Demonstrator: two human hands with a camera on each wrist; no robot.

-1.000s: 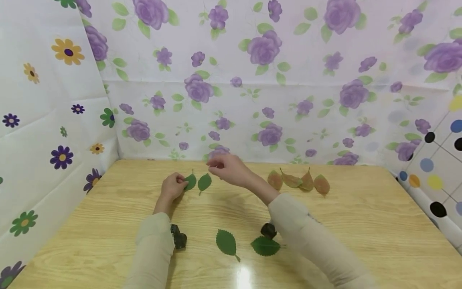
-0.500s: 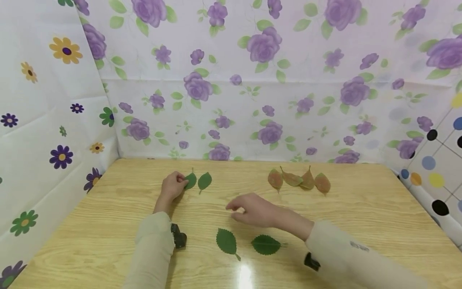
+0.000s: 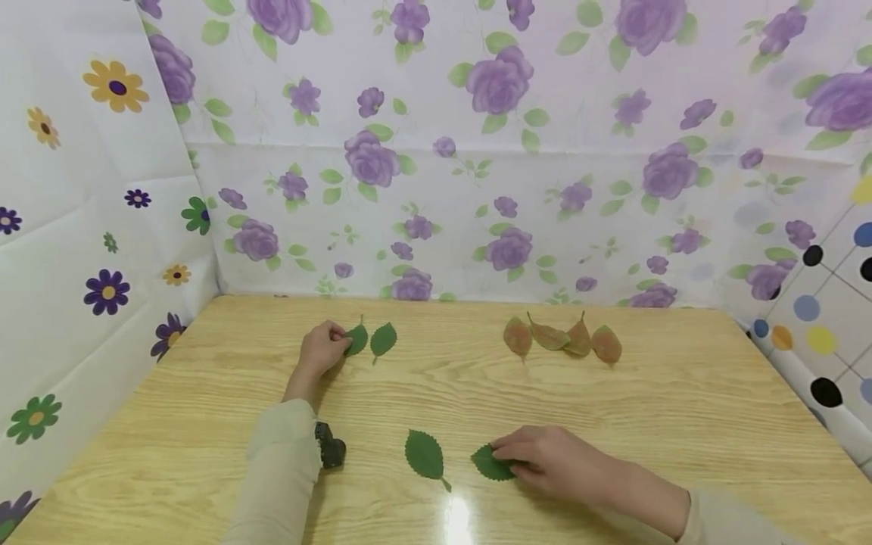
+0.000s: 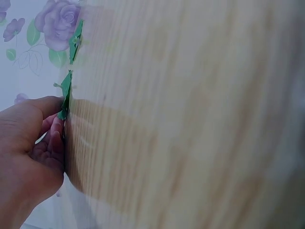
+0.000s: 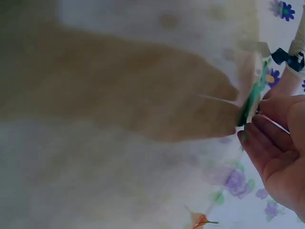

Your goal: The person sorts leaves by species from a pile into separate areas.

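In the head view my left hand (image 3: 323, 350) is at the far left of the table, pinching the edge of a green serrated leaf (image 3: 357, 341) between thumb and finger. Beside it lies a second green leaf (image 3: 384, 340). The left wrist view shows the held leaf (image 4: 66, 95) at the fingertips, edge-on to the wood. My right hand (image 3: 560, 460) is low over another green leaf (image 3: 492, 463) near the front, its fingertips spread at the leaf and covering its stem end. In the right wrist view, thumb and fingers straddle that leaf (image 5: 252, 98). One more green leaf (image 3: 425, 456) lies to its left.
Several reddish-brown leaves (image 3: 550, 337) lie in a row at the back right of the wooden table (image 3: 436, 386). A black wrist camera (image 3: 330, 446) sits at the left sleeve. Flowered cloth (image 3: 450, 189) hangs behind the table.
My right hand has come down from the back middle, near the small green leaves, to the front right leaf. The left hand stays on its leaf.
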